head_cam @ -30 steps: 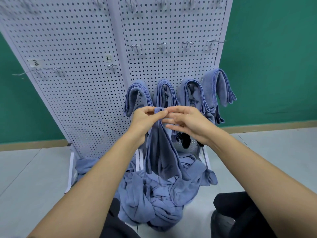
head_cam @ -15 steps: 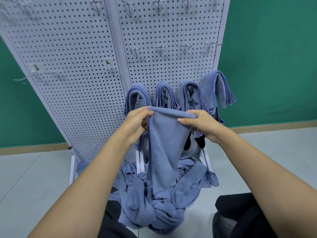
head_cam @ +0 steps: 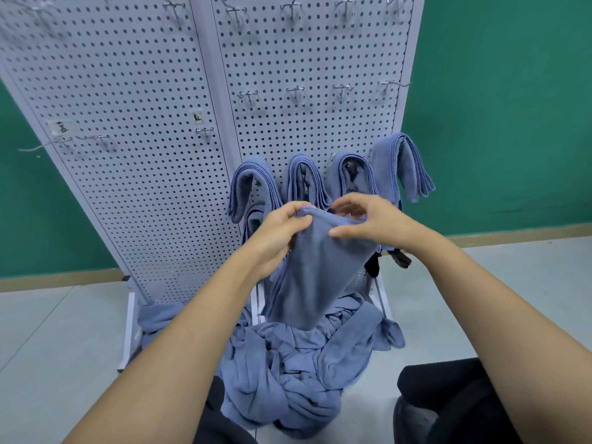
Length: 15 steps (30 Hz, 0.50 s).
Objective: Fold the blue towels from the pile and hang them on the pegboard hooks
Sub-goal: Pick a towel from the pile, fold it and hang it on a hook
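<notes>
Up in front of the white pegboard (head_cam: 144,107), a blue towel (head_cam: 317,277) is held by its top edge: one end is pinched by the left hand (head_cam: 282,232), whose fingers (head_cam: 299,209) are curled over the edge, and the other end is gripped by the right hand (head_cam: 371,222), with the thumb (head_cam: 341,232) laid on the front of the cloth and the other fingers bent behind it. From the hands the towel is hung down toward the pile (head_cam: 298,373) of blue towels, which is heaped on the floor (head_cam: 64,331) at the foot of the board. Folded towels (head_cam: 250,184) are draped in a row just behind the hands, and bare hooks (head_cam: 296,91) are seen higher up.
</notes>
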Each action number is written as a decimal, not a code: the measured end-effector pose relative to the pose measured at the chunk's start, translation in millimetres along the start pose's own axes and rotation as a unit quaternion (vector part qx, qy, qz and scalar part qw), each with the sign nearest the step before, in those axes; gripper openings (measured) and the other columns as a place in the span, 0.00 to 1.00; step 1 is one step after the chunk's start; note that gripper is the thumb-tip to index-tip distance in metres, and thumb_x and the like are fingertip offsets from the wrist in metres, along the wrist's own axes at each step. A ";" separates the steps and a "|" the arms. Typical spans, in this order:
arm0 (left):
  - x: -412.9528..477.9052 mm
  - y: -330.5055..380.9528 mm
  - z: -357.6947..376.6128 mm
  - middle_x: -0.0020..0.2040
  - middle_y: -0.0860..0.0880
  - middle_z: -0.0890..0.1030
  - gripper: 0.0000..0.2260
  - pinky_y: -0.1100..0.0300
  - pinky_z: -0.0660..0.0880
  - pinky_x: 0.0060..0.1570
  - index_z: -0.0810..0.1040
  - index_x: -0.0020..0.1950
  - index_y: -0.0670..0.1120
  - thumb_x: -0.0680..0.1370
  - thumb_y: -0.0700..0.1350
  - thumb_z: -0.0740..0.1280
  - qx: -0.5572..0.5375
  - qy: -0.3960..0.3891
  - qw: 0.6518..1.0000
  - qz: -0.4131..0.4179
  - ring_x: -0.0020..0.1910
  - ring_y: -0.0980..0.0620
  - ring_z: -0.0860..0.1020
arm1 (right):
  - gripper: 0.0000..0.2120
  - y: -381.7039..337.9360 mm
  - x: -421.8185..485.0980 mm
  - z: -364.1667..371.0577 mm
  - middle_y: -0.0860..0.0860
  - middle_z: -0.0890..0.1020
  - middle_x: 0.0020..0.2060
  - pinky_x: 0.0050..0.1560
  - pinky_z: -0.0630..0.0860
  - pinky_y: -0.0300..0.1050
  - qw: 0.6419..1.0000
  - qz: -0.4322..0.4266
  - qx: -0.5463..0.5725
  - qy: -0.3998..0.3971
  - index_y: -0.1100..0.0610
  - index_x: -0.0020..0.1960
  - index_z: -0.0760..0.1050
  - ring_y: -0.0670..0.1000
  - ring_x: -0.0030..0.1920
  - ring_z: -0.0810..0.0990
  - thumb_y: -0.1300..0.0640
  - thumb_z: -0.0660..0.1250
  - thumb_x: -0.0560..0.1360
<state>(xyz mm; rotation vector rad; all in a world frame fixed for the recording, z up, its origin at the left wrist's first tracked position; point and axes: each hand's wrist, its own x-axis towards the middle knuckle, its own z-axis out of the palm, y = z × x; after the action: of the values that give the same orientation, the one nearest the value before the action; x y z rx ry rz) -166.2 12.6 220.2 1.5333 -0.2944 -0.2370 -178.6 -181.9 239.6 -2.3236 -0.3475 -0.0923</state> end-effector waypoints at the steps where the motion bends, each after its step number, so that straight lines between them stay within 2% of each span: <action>1: -0.4 -0.4 2.2 0.43 0.49 0.81 0.08 0.66 0.75 0.39 0.76 0.51 0.46 0.81 0.36 0.59 -0.005 -0.017 1.000 -0.001 0.39 0.56 0.79 | 0.15 -1.7 -0.9 2.5 0.47 0.81 0.43 0.50 0.72 0.41 0.999 -0.004 -0.030 -0.030 0.55 0.52 0.79 0.47 0.45 0.77 0.49 0.74 0.70; 3: 0.1 -1.2 3.3 0.44 0.49 0.81 0.07 0.64 0.76 0.42 0.77 0.52 0.46 0.81 0.37 0.60 -0.010 -0.022 1.000 -0.003 0.42 0.55 0.80 | 0.13 -3.8 -1.4 5.8 0.49 0.77 0.35 0.41 0.68 0.43 0.996 -0.011 -0.068 -0.049 0.58 0.44 0.79 0.48 0.38 0.73 0.48 0.71 0.73; 5: 2.2 -3.1 1.9 0.46 0.49 0.81 0.06 0.64 0.76 0.42 0.78 0.54 0.46 0.81 0.39 0.62 -0.008 0.011 1.000 -0.011 0.42 0.55 0.79 | 0.11 -5.9 -0.4 7.2 0.49 0.76 0.32 0.39 0.67 0.43 0.997 -0.020 -0.072 -0.023 0.56 0.41 0.78 0.48 0.36 0.72 0.48 0.69 0.74; 8: 6.0 -10.8 -1.0 0.48 0.49 0.80 0.07 0.61 0.74 0.44 0.77 0.57 0.47 0.79 0.42 0.65 0.004 0.083 0.996 -0.038 0.41 0.54 0.76 | 0.08 -9.5 0.2 8.4 0.49 0.78 0.34 0.42 0.71 0.45 0.997 -0.023 -0.068 0.013 0.53 0.41 0.79 0.48 0.38 0.74 0.49 0.69 0.75; 11: 4.2 -18.4 -4.3 0.51 0.48 0.80 0.10 0.63 0.74 0.42 0.76 0.58 0.47 0.78 0.41 0.67 -0.014 0.139 0.987 -0.075 0.41 0.55 0.77 | 0.11 -11.7 -3.5 5.0 0.52 0.77 0.34 0.38 0.68 0.43 0.997 -0.002 -0.072 0.025 0.58 0.40 0.79 0.49 0.36 0.72 0.50 0.69 0.75; 15: -3.9 -27.2 -6.1 0.46 0.49 0.80 0.14 0.62 0.75 0.42 0.76 0.62 0.45 0.77 0.39 0.69 -0.062 0.159 0.975 -0.141 0.40 0.55 0.77 | 0.12 -14.9 -9.5 -6.2 0.52 0.74 0.33 0.37 0.67 0.43 0.998 0.044 -0.007 0.033 0.57 0.36 0.76 0.48 0.35 0.70 0.51 0.69 0.75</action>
<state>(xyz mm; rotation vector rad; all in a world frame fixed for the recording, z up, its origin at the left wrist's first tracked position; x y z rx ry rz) -167.0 19.0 192.8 1.4591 0.1896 -0.2235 -191.5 -178.5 252.7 -2.3396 -0.2123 -0.1291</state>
